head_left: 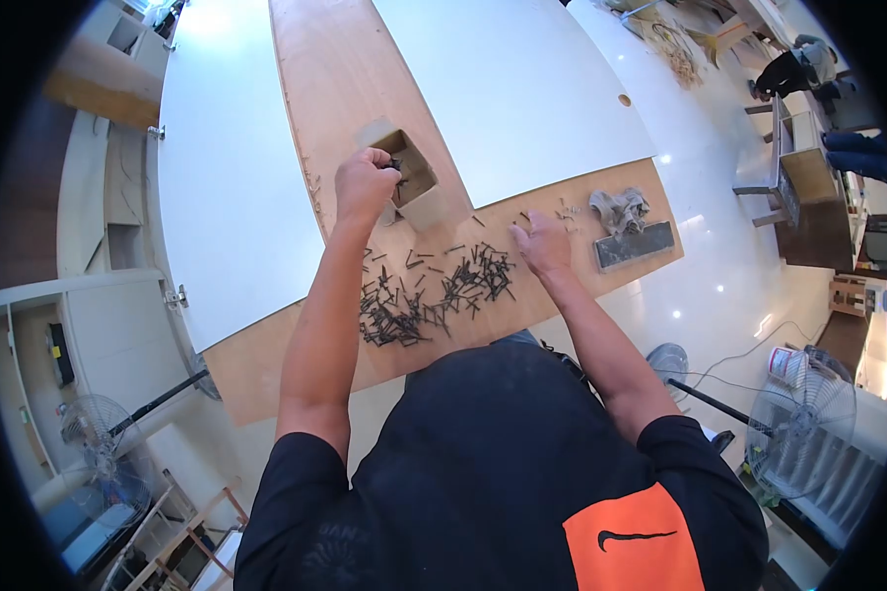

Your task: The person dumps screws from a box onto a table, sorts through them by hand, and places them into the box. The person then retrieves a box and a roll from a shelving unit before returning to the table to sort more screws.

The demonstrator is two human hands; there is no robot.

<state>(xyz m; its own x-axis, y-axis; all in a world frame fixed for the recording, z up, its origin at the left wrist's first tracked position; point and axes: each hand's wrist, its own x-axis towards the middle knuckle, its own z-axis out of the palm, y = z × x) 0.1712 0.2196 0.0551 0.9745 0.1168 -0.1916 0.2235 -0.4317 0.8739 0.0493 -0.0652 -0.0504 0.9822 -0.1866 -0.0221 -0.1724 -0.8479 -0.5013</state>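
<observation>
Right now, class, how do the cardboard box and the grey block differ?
The cardboard box is light brown; the grey block is much darker. The box is open and hollow, while the block shows a flat, closed face. The left hand holds dark screws at the box, whereas a crumpled cloth lies against the block. Both have straight edges.

A narrow gap runs between the box (426, 208) and scattered screws (396, 317).

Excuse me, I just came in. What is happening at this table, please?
A person's left hand holds a few dark screws at an open cardboard box. The right hand is low over the wooden board, near a loose screw. Many more screws lie scattered between the forearms.
</observation>
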